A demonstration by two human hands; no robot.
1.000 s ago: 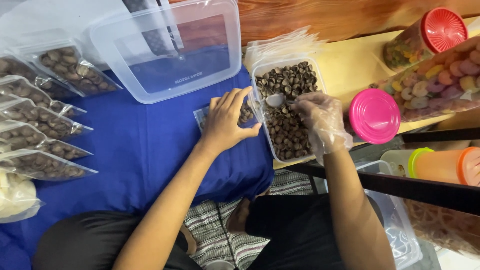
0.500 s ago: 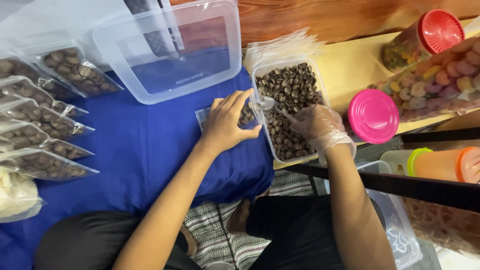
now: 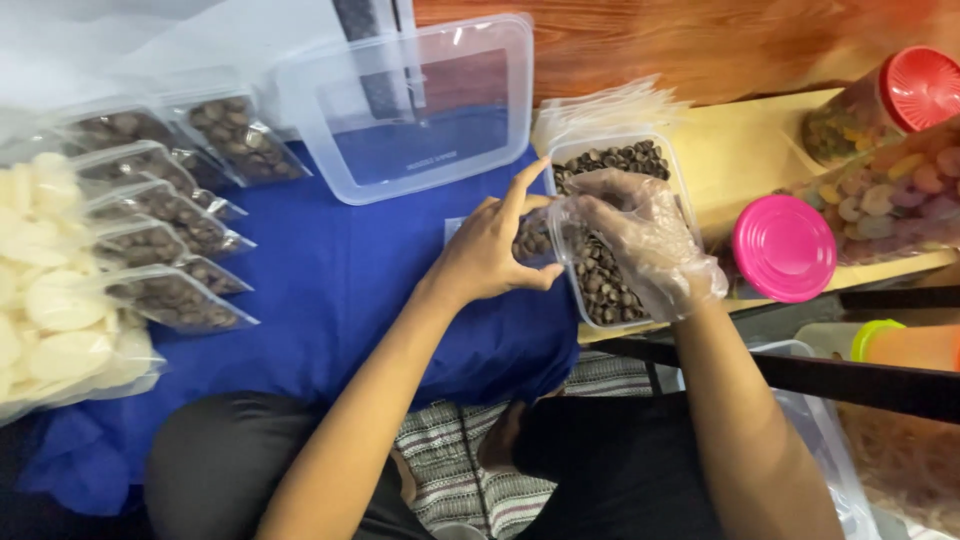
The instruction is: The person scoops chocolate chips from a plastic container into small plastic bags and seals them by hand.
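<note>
My left hand point(image 3: 490, 250) holds a small clear bag point(image 3: 532, 238) partly filled with dark brown round pieces, on the blue cloth point(image 3: 350, 290). My right hand point(image 3: 640, 235), in a thin clear plastic glove, is over the clear rectangular tub of the same brown pieces point(image 3: 605, 290) and reaches to the bag's mouth. Whether it still holds the small scoop is hidden by the glove and fingers.
Several filled bags point(image 3: 170, 215) lie in a row at the left beside a bag of pale chips point(image 3: 50, 310). A clear tub lid point(image 3: 420, 110) lies at the back. Empty bags point(image 3: 600, 110) are stacked behind the tub. Jars with pink lid point(image 3: 785, 248) and red lid point(image 3: 920, 88) stand right.
My right hand lifted out of the tub and moved left to the bag held by my left hand. The view shifted, bringing the pale chips into sight.
</note>
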